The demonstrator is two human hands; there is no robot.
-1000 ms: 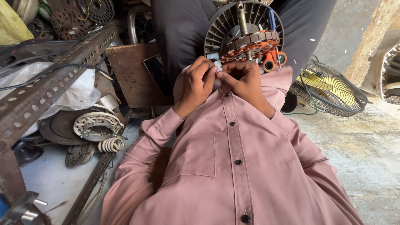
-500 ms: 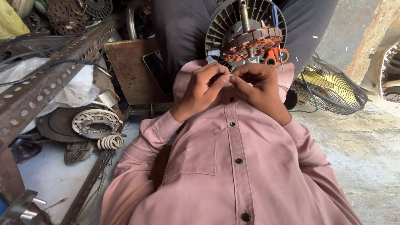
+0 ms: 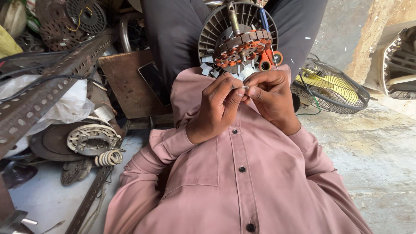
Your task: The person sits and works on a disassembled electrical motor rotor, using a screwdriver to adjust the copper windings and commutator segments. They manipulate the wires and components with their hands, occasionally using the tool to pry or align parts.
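Head view: the left hand and the right hand meet in the middle of the frame, over the pink shirt. Their fingertips are pinched shut on a tiny pale piece. It is too small to tell what it is.

A second ago both hands were higher, right at the lower edge of the motor. Now they sit lower, away from it, and closer to the chest. So the small piece looks lifted clear of the motor and is being worked between the fingers, I think.

The motor rests on the lap at top middle, round and grey, with orange coils and a shaft sticking up. Little white bits lie at its lower edge. A tool with orange handles pokes out on its right side.

At the left the room is tight: a long metal bar with holes, a white bag, a round metal part and a spring crowd there. A fan cage sits at the right, close to the knee. The floor at lower right has open room.
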